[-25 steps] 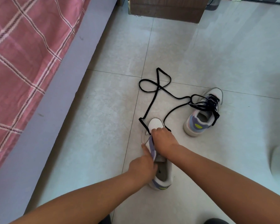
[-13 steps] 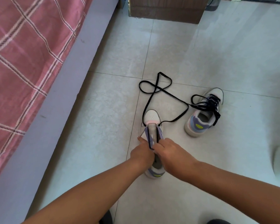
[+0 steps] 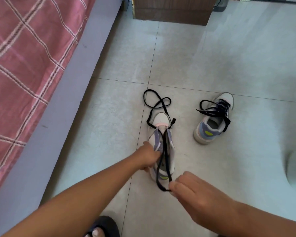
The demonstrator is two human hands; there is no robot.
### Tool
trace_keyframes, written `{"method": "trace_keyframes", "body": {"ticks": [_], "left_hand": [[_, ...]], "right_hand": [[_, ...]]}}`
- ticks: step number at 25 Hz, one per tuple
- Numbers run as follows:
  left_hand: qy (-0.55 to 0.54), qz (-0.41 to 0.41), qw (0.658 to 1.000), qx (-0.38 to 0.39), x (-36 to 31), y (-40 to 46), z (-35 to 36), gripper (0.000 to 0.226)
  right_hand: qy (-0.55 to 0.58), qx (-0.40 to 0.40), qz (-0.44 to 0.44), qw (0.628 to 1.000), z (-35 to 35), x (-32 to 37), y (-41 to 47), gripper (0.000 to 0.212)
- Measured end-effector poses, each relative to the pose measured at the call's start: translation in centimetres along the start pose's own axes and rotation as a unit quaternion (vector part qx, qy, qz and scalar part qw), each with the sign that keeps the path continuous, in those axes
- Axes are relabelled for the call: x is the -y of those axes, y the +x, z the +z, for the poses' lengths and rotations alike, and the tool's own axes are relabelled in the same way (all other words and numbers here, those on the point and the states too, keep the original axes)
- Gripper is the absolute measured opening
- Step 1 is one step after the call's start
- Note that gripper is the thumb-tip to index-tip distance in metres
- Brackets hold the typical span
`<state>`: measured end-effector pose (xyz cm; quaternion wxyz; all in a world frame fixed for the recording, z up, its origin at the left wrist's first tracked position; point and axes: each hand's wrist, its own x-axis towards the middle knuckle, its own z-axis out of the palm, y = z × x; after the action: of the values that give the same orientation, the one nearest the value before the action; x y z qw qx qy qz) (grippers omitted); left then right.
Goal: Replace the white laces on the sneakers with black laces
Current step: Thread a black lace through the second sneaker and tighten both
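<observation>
The black flat shoelace now runs as a doubled strand from the front eyelets of the near white-and-lilac sneaker back over its heel, where half a second ago my hands met at mid-shoe. My right hand has drawn back toward me and pinches the bend of the lace just past the heel. My left hand still grips the sneaker's left side by the collar. The lace's free part has slid closer, its loops lying on the pale tiled floor just beyond the toe, one end beside the toe's right edge. The second sneaker with black laces sits unmoved, well apart to the right. A pink checked bedspread borders the floor's left edge. A black sandal shows at the near edge.
</observation>
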<state>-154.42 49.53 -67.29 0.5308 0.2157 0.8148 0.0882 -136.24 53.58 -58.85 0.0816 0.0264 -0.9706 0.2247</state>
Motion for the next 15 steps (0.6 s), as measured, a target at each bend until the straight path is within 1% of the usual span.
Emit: {"method": "trace_keyframes", "body": {"ticks": [1, 2, 3, 4, 5, 6, 7, 8, 9, 10, 11, 12, 13, 14, 15], "left_hand": [[-0.058, 0.011, 0.998, -0.004, 0.4, -0.7, -0.7, 0.045], [-0.151, -0.002, 0.989, -0.005, 0.5, -1.9, -1.2, 0.042], [-0.252, -0.037, 0.967, 0.023, 0.5, -3.3, -1.5, 0.046], [-0.336, -0.076, 0.935, 0.082, 0.3, -4.7, -1.6, 0.054], [-0.384, -0.102, 0.904, 0.159, 0.2, -5.9, -1.3, 0.065], [-0.419, -0.112, 0.872, 0.228, 0.1, -6.8, -1.0, 0.073], [-0.459, -0.106, 0.843, 0.262, -0.2, -7.3, -1.0, 0.075], [-0.508, -0.089, 0.815, 0.263, -0.5, -7.7, -1.2, 0.067], [-0.554, -0.075, 0.794, 0.239, -0.9, -8.0, -1.7, 0.054], [-0.577, -0.049, 0.791, 0.197, -1.1, -8.3, -2.0, 0.042], [-0.567, -0.017, 0.809, 0.155, -1.2, -8.6, -2.2, 0.035], [-0.529, 0.024, 0.838, 0.131, -1.2, -9.3, -2.1, 0.032], [-0.471, 0.061, 0.87, 0.13, -1.0, -10.2, -1.9, 0.032], [-0.401, 0.092, 0.899, 0.148, -0.7, -11.2, -1.5, 0.033], [-0.308, 0.111, 0.927, 0.184, -0.3, -12.2, -1.0, 0.034]], "right_hand": [[0.011, -0.011, 0.02, 1.0, -0.8, -0.2, 0.3, 0.027], [0.015, -0.014, 0.025, 0.999, -1.2, 0.1, 0.4, 0.024], [0.022, -0.019, 0.023, 0.999, -1.2, 0.4, 0.3, 0.022], [0.048, -0.009, 0.02, 0.999, -1.1, 0.8, 0.2, 0.022], [0.096, 0.016, 0.03, 0.995, -1.1, 1.4, 0.4, 0.025], [0.137, 0.051, 0.022, 0.989, -1.0, 1.8, 0.4, 0.029], [0.122, 0.056, -0.007, 0.991, -0.7, 1.8, 0.1, 0.029], [0.09, 0.052, -0.032, 0.994, -0.4, 1.3, -0.4, 0.026], [0.086, 0.046, -0.041, 0.994, 0.1, 0.6, -0.9, 0.022], [0.143, 0.043, 0.002, 0.989, 0.5, -0.1, -1.1, 0.02], [0.264, 0.026, 0.113, 0.958, 0.4, -0.7, -0.8, 0.024], [0.413, -0.014, 0.261, 0.872, 0.6, -1.5, 0.0, 0.03], [0.535, -0.056, 0.408, 0.737, 1.3, -2.7, 0.7, 0.032], [0.615, -0.06, 0.515, 0.594, 2.1, -4.1, 1.6, 0.034], [0.668, -0.036, 0.562, 0.486, 2.7, -5.1, 2.9, 0.04]]}}
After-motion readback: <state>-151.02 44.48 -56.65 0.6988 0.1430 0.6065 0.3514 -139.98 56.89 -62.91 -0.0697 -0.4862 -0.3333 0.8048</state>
